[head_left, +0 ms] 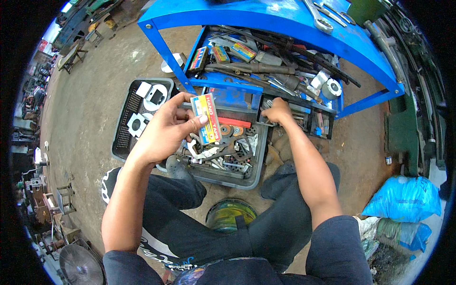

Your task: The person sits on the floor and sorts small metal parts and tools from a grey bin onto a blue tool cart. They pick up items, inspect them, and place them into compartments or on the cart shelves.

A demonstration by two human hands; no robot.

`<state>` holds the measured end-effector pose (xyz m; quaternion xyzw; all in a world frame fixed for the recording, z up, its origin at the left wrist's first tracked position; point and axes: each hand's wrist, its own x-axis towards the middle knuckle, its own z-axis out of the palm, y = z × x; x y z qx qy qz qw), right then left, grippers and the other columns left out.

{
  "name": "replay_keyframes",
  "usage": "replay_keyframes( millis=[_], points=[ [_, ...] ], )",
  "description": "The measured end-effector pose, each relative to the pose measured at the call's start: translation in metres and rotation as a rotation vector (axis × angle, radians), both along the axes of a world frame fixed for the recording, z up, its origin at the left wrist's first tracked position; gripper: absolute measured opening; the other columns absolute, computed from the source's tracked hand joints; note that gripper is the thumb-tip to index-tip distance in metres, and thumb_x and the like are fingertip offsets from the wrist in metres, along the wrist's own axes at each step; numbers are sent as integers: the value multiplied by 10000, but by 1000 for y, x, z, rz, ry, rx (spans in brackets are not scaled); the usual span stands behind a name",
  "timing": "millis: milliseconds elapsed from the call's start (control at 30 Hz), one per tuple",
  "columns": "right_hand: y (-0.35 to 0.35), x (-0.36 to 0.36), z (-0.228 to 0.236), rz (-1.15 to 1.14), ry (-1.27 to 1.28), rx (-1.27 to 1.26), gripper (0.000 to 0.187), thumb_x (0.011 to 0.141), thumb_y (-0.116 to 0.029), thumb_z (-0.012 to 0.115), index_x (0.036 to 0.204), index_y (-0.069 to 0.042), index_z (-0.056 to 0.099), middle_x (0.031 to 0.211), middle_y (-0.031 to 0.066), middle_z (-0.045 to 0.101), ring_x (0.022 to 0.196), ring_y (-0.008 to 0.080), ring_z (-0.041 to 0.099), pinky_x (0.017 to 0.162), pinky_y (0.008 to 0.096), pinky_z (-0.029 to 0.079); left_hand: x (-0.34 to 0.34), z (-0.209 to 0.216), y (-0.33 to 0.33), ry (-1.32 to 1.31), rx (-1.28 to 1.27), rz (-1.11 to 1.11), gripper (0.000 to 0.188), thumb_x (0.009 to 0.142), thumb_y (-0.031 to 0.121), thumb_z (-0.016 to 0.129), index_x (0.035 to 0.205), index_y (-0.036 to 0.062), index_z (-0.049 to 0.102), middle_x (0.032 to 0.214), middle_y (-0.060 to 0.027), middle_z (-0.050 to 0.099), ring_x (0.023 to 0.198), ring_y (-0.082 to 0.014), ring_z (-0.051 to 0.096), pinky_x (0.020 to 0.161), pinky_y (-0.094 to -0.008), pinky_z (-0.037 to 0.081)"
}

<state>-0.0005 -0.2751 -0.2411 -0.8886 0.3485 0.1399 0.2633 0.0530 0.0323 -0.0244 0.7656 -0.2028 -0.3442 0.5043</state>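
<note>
Upright in my left hand is a small flat box in red, yellow and blue, pinched between thumb and fingers. My right hand reaches down into a dark drawer with compartments, below the blue table's shelf. Its fingers are drawn together among thin silvery metal pieces, and what they grip is hidden. Similar colourful boxes lie on the blue shelf ahead. Under my left hand stands a black plastic crate of mixed tools and parts.
The blue metal table spans the far side, with a wrench on top. Long drill-like tools crowd its shelf. A second black basket holds white plates at left. Between my legs stands a round bucket-like stool. Blue bags lie right.
</note>
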Motion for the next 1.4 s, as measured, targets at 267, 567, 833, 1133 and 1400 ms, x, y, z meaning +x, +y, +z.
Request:
replay_keyframes(
  millis=[267, 567, 833, 1133, 1400],
  points=[
    [-45, -47, 36, -79, -280, 845, 196, 785, -196, 817, 859, -81, 678, 696, -8, 596, 522, 96, 503, 442, 293, 394, 8, -5, -2, 11, -12, 7, 392, 968, 199, 696, 1263, 13, 516, 884, -82, 707, 756, -104, 639, 618, -262, 492],
    [-59, -70, 51, -284, -400, 1233, 156, 904, -163, 716, 985, -35, 675, 763, 4, 594, 509, 39, 441, 412, 216, 314, 3, -16, -21, -24, 25, -19, 392, 965, 213, 702, 1267, 25, 537, 886, -52, 705, 767, -87, 615, 637, -252, 478],
    [-55, -81, 84, -69, -646, 1414, 205, 922, -152, 668, 1085, -39, 616, 1002, 94, 678, 514, 45, 466, 419, 210, 335, 3, -23, -31, -4, 73, -61, 430, 959, 253, 713, 1292, 53, 529, 897, -44, 696, 778, -94, 613, 649, -265, 484],
    [-58, -74, 76, -361, -821, 1807, 210, 957, -178, 565, 1094, -20, 565, 939, 48, 602, 551, 86, 474, 445, 235, 355, 3, -25, -30, -28, 86, -27, 390, 970, 192, 693, 1271, 7, 529, 882, -75, 709, 763, -99, 621, 629, -269, 491],
    [-60, -75, 83, -535, -771, 1450, 172, 978, -265, 661, 1033, -120, 588, 769, -41, 572, 549, 61, 483, 438, 211, 350, 6, -28, -29, 3, 61, -46, 444, 957, 230, 713, 1312, 49, 516, 933, -53, 701, 784, -96, 619, 633, -267, 482]
  ],
)
